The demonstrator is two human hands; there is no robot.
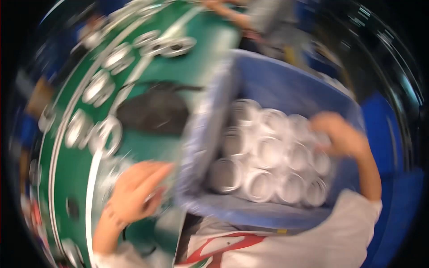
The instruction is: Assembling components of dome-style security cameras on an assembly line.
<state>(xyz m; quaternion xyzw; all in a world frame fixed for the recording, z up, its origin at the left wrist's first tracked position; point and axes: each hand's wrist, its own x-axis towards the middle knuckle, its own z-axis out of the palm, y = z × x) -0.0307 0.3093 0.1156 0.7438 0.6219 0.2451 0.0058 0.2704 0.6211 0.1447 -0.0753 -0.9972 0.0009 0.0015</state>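
Note:
My left hand hovers at the green table's near right edge, fingers stretched toward the bin, nothing plainly held. Crumpled clear plastic lies beside and under it. On my right, my right hand reaches into a blue bin lined with plastic film. It is over the right side of the silvery round ring-shaped parts, which stand in rows inside. Motion smears its fingers, so whether they grip a part cannot be made out. The parts seem to have clear wrapping.
A dark bag-like bundle lies on the green table left of the bin. More silvery rings line the table along white strips. Across the far end is another person's arm. Blue containers stand at right.

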